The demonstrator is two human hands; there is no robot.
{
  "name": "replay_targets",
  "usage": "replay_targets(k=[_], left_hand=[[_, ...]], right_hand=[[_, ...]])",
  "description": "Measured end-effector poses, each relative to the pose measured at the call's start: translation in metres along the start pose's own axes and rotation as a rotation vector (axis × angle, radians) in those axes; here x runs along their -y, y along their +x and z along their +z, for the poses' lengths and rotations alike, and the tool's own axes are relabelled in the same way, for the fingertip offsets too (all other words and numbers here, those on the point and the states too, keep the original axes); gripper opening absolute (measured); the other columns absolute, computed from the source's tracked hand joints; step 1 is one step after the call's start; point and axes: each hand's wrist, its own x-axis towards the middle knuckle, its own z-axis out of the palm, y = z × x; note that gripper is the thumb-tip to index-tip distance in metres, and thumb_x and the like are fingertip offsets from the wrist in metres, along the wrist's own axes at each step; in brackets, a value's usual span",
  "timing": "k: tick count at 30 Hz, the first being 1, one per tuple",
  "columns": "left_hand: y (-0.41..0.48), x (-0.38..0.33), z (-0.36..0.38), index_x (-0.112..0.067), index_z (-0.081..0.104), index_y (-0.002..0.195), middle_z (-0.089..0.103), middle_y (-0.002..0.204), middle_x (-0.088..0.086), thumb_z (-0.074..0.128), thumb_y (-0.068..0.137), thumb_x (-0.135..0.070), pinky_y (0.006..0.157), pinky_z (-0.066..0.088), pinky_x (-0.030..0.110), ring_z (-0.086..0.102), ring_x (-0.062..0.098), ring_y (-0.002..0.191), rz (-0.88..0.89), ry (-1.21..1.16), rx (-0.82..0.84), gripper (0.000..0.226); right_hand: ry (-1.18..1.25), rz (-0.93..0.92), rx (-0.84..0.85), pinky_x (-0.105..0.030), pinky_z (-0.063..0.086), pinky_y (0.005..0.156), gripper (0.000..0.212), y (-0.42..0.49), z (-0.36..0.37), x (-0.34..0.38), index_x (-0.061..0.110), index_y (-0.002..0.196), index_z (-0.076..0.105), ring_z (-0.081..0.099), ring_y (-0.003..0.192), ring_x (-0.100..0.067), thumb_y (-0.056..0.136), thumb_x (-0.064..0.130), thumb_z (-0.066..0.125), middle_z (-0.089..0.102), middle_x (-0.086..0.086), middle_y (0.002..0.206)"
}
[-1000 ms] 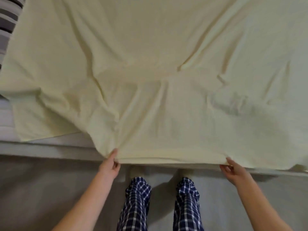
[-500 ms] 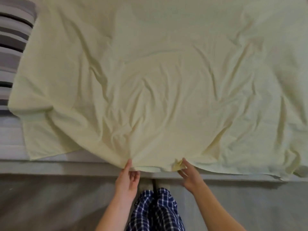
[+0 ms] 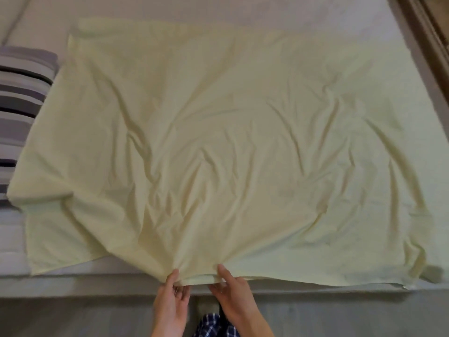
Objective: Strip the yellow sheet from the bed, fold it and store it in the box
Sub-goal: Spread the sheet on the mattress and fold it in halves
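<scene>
Pinching the near hem, our left hand [image 3: 171, 300] and right hand [image 3: 233, 295] sit close together, thumbs on top and fingers curled under the fold, right at the near edge of the bed [image 3: 80, 284]. From that pinch the yellow sheet [image 3: 218, 142] fans out across the mattress, loose and rumpled. Its left side laps against the striped pillow [image 3: 21, 105], and bare mattress shows beyond its far edge. We judge it light, soft and limp: it will sag and bunch wherever we do not hold it, though a firm pinch should keep it from slipping. For a clean fold we would rather hold the hem with our hands well apart, or take the corners, than gather the middle. No box is in view, so we cannot say where it stands or what it holds.
</scene>
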Motion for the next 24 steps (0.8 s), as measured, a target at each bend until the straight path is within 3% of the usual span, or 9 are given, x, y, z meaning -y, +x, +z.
replay_targets(k=[4, 8, 10, 13, 16, 20, 24], left_hand=[[0.002, 0.003, 0.005, -0.013, 0.053, 0.099, 0.059, 0.086, 0.005, 0.045, 0.092, -0.005, 0.051, 0.053, 0.018, 0.054, 0.017, 0.075, -0.047, 0.018, 0.106, 0.014], [0.008, 0.003, 0.015, -0.012, 0.059, 0.099, 0.065, 0.094, 0.010, 0.047, 0.095, -0.018, 0.076, 0.048, 0.031, 0.059, 0.022, 0.085, -0.115, 0.036, 0.264, 0.014], [0.008, 0.001, 0.016, -0.011, 0.061, 0.103, 0.070, 0.095, 0.012, 0.048, 0.094, -0.025, 0.082, 0.045, 0.034, 0.062, 0.024, 0.088, -0.170, 0.033, 0.369, 0.021], [0.008, -0.006, 0.015, -0.010, 0.060, 0.114, 0.069, 0.110, 0.013, 0.053, 0.087, -0.032, 0.090, 0.044, 0.038, 0.063, 0.026, 0.099, -0.185, -0.004, 0.497, 0.035], [0.011, -0.010, 0.013, -0.012, 0.059, 0.117, 0.069, 0.113, 0.011, 0.054, 0.088, -0.030, 0.092, 0.043, 0.036, 0.061, 0.024, 0.102, -0.124, -0.036, 0.474, 0.035], [0.015, -0.003, 0.006, -0.016, 0.061, 0.104, 0.072, 0.090, 0.003, 0.048, 0.096, -0.029, 0.081, 0.044, 0.031, 0.059, 0.018, 0.091, -0.072, -0.036, 0.356, 0.020], [0.010, 0.000, 0.000, -0.016, 0.060, 0.101, 0.067, 0.094, 0.002, 0.049, 0.096, -0.034, 0.081, 0.045, 0.035, 0.057, 0.016, 0.092, -0.074, -0.143, 0.296, 0.022]], right_hand=[[0.015, -0.076, -0.060, -0.047, 0.047, 0.082, 0.011, -0.016, 0.003, 0.002, -0.017, 0.084, 0.063, 0.062, 0.068, -0.029, 0.085, -0.007, 0.059, 0.069, -0.024, 0.080], [0.092, -0.091, -0.043, -0.048, 0.048, 0.083, 0.011, -0.030, 0.002, 0.006, -0.015, 0.094, 0.059, 0.063, 0.068, -0.031, 0.085, -0.009, 0.056, 0.068, -0.026, 0.090], [0.149, -0.096, -0.041, -0.049, 0.048, 0.088, 0.009, -0.036, 0.002, 0.011, -0.012, 0.093, 0.059, 0.062, 0.066, -0.031, 0.086, -0.009, 0.056, 0.069, -0.024, 0.088], [0.175, -0.099, -0.050, -0.043, 0.052, 0.077, 0.014, -0.042, 0.000, 0.018, -0.010, 0.099, 0.056, 0.066, 0.076, -0.032, 0.085, -0.007, 0.058, 0.069, -0.023, 0.094], [0.162, -0.099, -0.050, -0.040, 0.051, 0.076, 0.017, -0.045, -0.002, 0.025, -0.007, 0.101, 0.057, 0.065, 0.076, -0.030, 0.085, -0.003, 0.061, 0.071, -0.020, 0.088], [0.159, -0.078, -0.051, -0.034, 0.055, 0.071, 0.017, -0.046, -0.001, 0.029, -0.005, 0.099, 0.058, 0.066, 0.074, -0.027, 0.084, 0.001, 0.063, 0.074, -0.015, 0.077], [0.184, -0.046, -0.071, -0.032, 0.056, 0.065, 0.015, -0.045, 0.004, 0.030, -0.003, 0.096, 0.061, 0.064, 0.074, -0.027, 0.083, 0.001, 0.066, 0.072, -0.015, 0.080]])
